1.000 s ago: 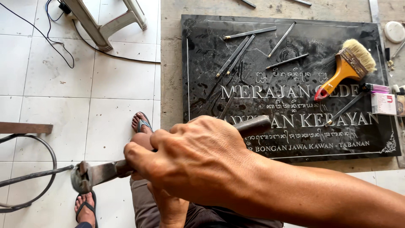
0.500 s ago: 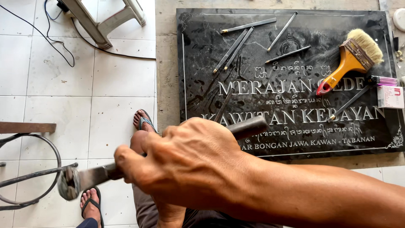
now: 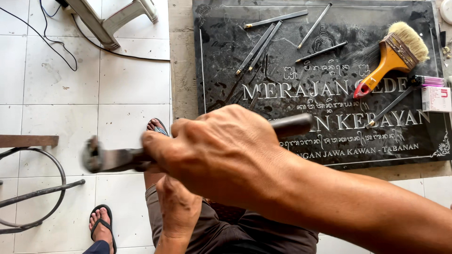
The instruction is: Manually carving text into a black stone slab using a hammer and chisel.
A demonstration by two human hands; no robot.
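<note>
Swinging leftward since a moment ago, the right hand [image 3: 212, 150] stays clamped on the blurred hammer [image 3: 117, 160]; left hand [image 3: 179, 207] fingers' state hidden, cannot tell.

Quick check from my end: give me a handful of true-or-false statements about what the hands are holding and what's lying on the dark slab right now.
1. The right hand grips a dark-handled metal hammer whose head points left. True.
2. The hammer head is sharp and still in the picture. False: it is motion-blurred.
3. A yellow-handled paintbrush with pale bristles lies on the dark engraved stone slab. True.
4. The slim metal chisels stand upright in a jar. False: they lie flat on the slab's upper part.
5. The left hand rests on the slab. False: it sits low by the person's lap, under the right forearm.
6. A white plastic stool leg shows on the tiled floor, top left. True.
</note>
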